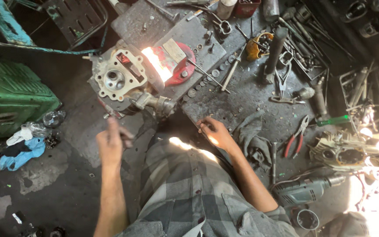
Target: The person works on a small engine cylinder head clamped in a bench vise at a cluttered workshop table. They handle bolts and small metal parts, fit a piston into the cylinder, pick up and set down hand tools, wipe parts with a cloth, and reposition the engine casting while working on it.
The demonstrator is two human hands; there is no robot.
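An engine cylinder head (pixel 118 79) is clamped in a red bench vise (pixel 174 61) at the edge of a dirty metal workbench (pixel 242 96). My left hand (pixel 110 142) is raised below the cylinder head, its fingers closed around a thin rod-like tool (pixel 109 110) that points up toward the head. My right hand (pixel 213 131) rests on the bench's front edge with its fingertips pinched on something small; I cannot tell what. A grey rag (pixel 251 136) lies just right of that hand.
Red-handled pliers (pixel 295 139), a green-handled screwdriver (pixel 332 120), washers and loose tools litter the bench. An electric drill (pixel 305 189) and an engine casing (pixel 343 151) lie at the right. A green metal box (pixel 9 94) and blue cloth (pixel 20 156) are at left.
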